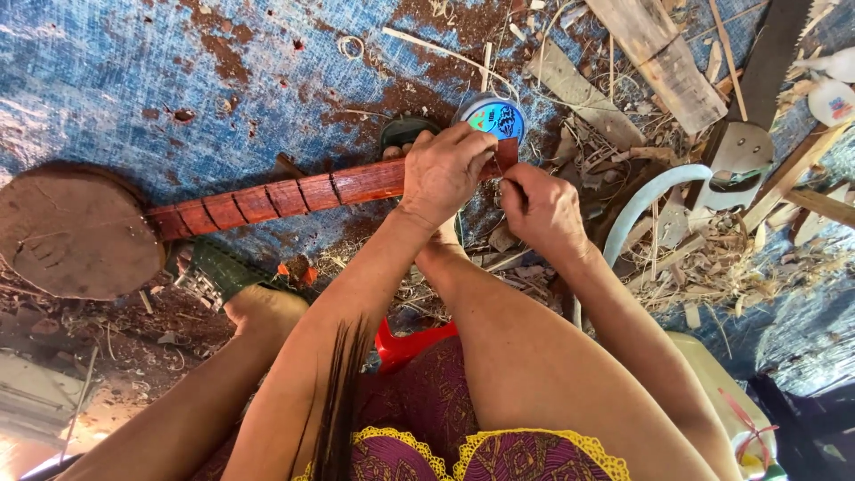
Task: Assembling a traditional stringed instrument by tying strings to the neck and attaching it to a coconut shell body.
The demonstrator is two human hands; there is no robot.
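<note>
Two hands at the neck's far end: my left hand (pixel 443 174) clamps the red wooden neck (pixel 294 194) above the blue floor mat (pixel 107 80), right hand (pixel 540 209) fingers pinching something thin I can't make out. I'd keep that neck steady and the pinch tight, spool (pixel 492 116) touching the neck's end.

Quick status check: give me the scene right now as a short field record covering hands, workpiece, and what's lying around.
left hand: grips the top end of the reddish-brown notched wooden neck
right hand: fingers pinched at the neck's end, beside the left hand
neck's far end: joined to a round brown wooden drum body
just beyond hands: shiny blue round spool
ground: worn blue tarp with wood shavings and offcuts
right side: handsaw, pale curved hose
</note>
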